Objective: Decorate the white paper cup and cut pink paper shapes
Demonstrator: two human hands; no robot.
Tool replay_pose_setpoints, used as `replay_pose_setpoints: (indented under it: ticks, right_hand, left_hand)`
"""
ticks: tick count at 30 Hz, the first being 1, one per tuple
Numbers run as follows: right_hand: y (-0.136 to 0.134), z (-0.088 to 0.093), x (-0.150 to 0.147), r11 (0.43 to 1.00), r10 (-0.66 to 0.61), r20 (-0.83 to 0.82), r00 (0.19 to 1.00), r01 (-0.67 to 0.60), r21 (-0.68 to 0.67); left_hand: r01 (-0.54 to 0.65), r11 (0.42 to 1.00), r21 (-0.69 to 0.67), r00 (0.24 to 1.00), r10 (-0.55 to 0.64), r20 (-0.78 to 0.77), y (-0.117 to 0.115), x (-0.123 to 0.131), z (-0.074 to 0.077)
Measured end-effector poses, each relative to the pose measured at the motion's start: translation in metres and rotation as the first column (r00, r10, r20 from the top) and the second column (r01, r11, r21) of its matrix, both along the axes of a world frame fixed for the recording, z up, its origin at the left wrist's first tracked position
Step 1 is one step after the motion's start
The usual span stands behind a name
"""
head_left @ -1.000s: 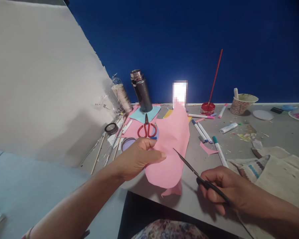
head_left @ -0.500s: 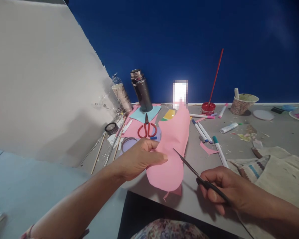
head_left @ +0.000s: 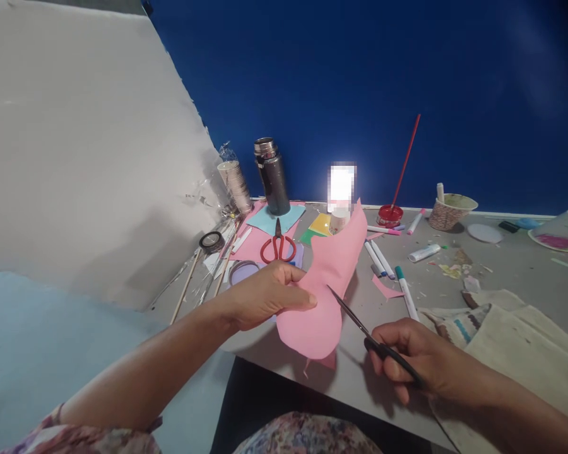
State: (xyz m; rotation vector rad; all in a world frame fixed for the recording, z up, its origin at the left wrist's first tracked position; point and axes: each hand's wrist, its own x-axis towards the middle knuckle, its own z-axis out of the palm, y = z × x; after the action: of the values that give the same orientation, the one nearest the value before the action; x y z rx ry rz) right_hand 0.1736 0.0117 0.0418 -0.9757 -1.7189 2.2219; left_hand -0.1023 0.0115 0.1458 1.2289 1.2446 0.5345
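My left hand (head_left: 277, 296) pinches a sheet of pink paper (head_left: 329, 265) at its left side, thumb on top. The sheet has a rounded near end and a narrow strip rising at its far right; a thin pink curl hangs below it. In my right hand (head_left: 407, 356) is a pair of black-handled scissors (head_left: 355, 318), its blades together or nearly so. Their tip lies over the pink sheet, just right of my left thumb; whether it touches the paper I cannot tell. Beyond my left hand lie red-handled scissors (head_left: 278, 246) on coloured paper.
A dark flask (head_left: 273, 183) and stacked paper cups (head_left: 235, 188) stand at the back left. Black tape (head_left: 211, 242) and sticks lie nearer. Several markers (head_left: 407, 293) lie right of the pink sheet. A cloth (head_left: 515, 353) covers the right front; a patterned cup (head_left: 449, 211) stands behind.
The view has shifted slightly. The pink sheet's upper strip leans more to the right, uncovering a white cup behind it. Both hands keep their holds, and the scissors stay close to the sheet.
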Motion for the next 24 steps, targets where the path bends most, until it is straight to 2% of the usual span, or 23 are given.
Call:
replay_pose_setpoints:
  ticks: [7, 12, 16, 24]
  right_hand:
    - [0.001, 0.002, 0.004, 1.0, -0.01, -0.049, 0.999, 0.008, -0.024]
    - [0.004, 0.007, 0.005, 0.998, -0.031, -0.059, 0.998, 0.028, -0.056]
    - [0.009, 0.008, 0.005, 0.998, -0.039, -0.077, 0.996, 0.035, -0.047]
    - [0.017, 0.002, 0.007, 0.991, -0.053, -0.206, 0.977, 0.026, -0.129]
  left_hand:
    - [0.074, 0.995, 0.066, 0.995, -0.07, -0.064, 0.007, 0.001, 0.01]
    - [0.133, 0.99, 0.038, 0.99, -0.131, -0.056, 0.019, 0.003, 0.015]
    - [0.194, 0.981, 0.023, 0.981, -0.194, -0.004, 0.036, 0.003, 0.014]
    - [0.28, 0.959, -0.043, 0.957, -0.275, 0.09, 0.061, 0.004, 0.006]
